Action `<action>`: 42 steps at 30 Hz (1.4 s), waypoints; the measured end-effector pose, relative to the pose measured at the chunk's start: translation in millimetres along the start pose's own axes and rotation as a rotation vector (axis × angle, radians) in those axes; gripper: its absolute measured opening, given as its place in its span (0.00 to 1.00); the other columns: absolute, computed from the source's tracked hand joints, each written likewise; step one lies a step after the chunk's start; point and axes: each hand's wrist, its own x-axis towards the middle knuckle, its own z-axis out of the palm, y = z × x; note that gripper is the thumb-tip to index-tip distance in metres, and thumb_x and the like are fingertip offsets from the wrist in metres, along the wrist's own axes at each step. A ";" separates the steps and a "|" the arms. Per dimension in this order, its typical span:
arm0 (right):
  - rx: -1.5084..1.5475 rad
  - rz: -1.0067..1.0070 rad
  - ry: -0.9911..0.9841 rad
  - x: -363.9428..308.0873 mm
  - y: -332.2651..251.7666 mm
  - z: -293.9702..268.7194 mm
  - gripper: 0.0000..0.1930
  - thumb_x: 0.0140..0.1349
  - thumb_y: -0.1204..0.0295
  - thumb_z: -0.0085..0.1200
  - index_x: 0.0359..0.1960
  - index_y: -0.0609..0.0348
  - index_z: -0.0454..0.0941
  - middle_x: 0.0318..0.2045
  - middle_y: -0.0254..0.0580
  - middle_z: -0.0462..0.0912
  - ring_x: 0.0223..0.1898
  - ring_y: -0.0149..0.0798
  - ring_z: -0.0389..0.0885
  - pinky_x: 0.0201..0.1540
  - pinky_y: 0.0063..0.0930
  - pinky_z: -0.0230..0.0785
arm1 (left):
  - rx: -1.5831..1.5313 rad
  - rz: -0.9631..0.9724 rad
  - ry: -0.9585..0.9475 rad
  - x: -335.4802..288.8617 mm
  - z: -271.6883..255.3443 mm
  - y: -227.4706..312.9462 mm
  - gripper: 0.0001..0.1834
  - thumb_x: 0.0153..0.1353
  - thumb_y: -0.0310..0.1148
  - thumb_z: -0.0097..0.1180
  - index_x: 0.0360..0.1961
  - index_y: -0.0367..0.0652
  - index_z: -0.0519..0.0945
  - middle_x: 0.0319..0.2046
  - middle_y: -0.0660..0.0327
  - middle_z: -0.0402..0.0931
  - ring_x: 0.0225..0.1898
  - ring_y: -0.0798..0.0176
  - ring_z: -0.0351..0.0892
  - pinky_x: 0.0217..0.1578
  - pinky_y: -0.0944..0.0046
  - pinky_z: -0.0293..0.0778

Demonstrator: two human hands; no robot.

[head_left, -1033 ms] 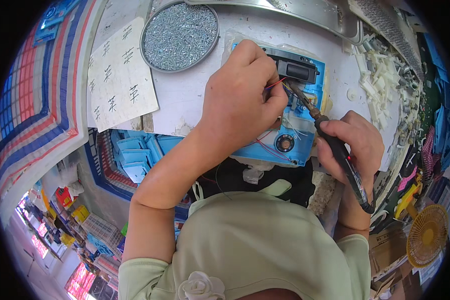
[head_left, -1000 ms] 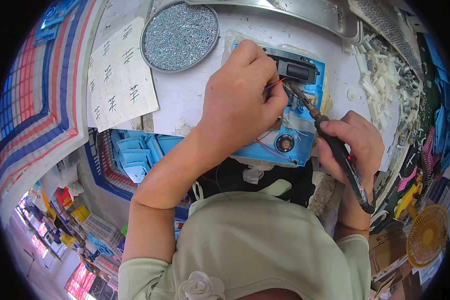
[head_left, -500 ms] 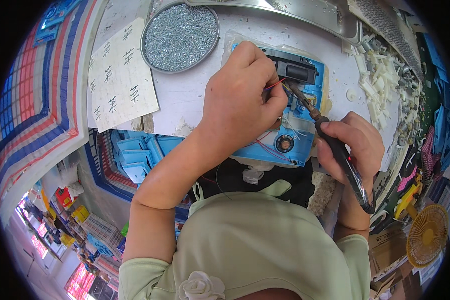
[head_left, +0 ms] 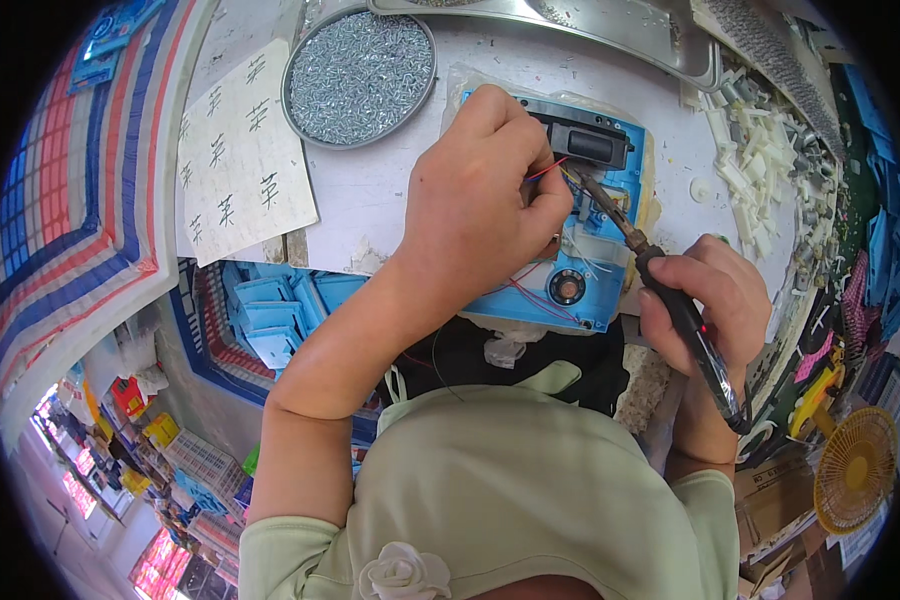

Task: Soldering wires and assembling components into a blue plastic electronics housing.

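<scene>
My right hand (head_left: 715,305) grips a soldering iron (head_left: 688,318) by its black handle, thumb and fingers wrapped round it. The iron's metal tip points up and left, close to thin coloured wires (head_left: 550,169) over a blue plastic housing (head_left: 625,190). Those wires come from between the pinched thumb and forefinger of my left hand (head_left: 490,190), which covers the housing's left part. A black rectangular part (head_left: 592,146) sits at the housing's far end. Near its front edge is a round speaker (head_left: 568,287) with red wires beside it. The exact contact of the tip is too small to tell.
A round tray of small screws (head_left: 431,85) stands far left, next to a handwritten paper sheet (head_left: 235,160). Metal trays (head_left: 610,36) line the back. White plastic pieces (head_left: 745,175) are heaped at right. Blue panels (head_left: 270,310) fill a crate below left; a yellow fan (head_left: 856,470) is lower right.
My right hand and the soldering iron have shifted very slightly, the tip now a little lower. My left hand keeps its pinch on the wires almost unmoved.
</scene>
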 end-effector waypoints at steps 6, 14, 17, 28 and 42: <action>0.022 0.006 0.039 -2.3 -1.3 -0.1 0.14 0.51 0.76 0.67 0.40 0.61 0.80 0.20 0.39 0.75 0.18 0.39 0.71 0.21 0.30 0.59 | 0.004 0.014 0.011 1.0 0.3 -0.5 0.07 0.48 0.20 0.64 0.25 0.38 0.77 0.30 0.59 0.70 0.27 0.61 0.74 0.26 0.64 0.72; 0.000 0.040 0.086 -5.9 -0.9 0.3 0.15 0.52 0.72 0.69 0.42 0.53 0.82 0.20 0.36 0.75 0.18 0.40 0.71 0.21 0.32 0.59 | 0.012 0.005 0.006 1.7 0.8 0.8 0.06 0.49 0.19 0.64 0.25 0.37 0.78 0.29 0.61 0.70 0.26 0.65 0.72 0.25 0.68 0.71; 0.007 0.034 0.094 -4.8 -2.3 0.4 0.16 0.52 0.72 0.69 0.43 0.53 0.81 0.20 0.36 0.75 0.18 0.40 0.71 0.21 0.32 0.59 | 0.013 0.018 0.009 0.5 -0.3 -0.6 0.06 0.49 0.19 0.64 0.25 0.37 0.78 0.29 0.61 0.69 0.26 0.66 0.72 0.25 0.68 0.71; 0.010 0.035 0.097 -6.0 -1.8 -1.8 0.14 0.52 0.73 0.69 0.41 0.56 0.82 0.22 0.37 0.79 0.18 0.40 0.72 0.21 0.31 0.59 | -0.013 0.015 0.006 1.5 -1.9 1.9 0.06 0.49 0.19 0.65 0.25 0.37 0.78 0.28 0.61 0.69 0.25 0.67 0.71 0.24 0.69 0.69; 0.027 0.033 0.108 -3.6 -2.5 -1.9 0.15 0.52 0.74 0.69 0.41 0.56 0.82 0.21 0.36 0.78 0.18 0.38 0.71 0.21 0.30 0.59 | -0.041 0.005 -0.002 -0.3 -2.5 2.4 0.04 0.53 0.19 0.63 0.27 0.36 0.79 0.31 0.61 0.69 0.25 0.71 0.73 0.23 0.70 0.71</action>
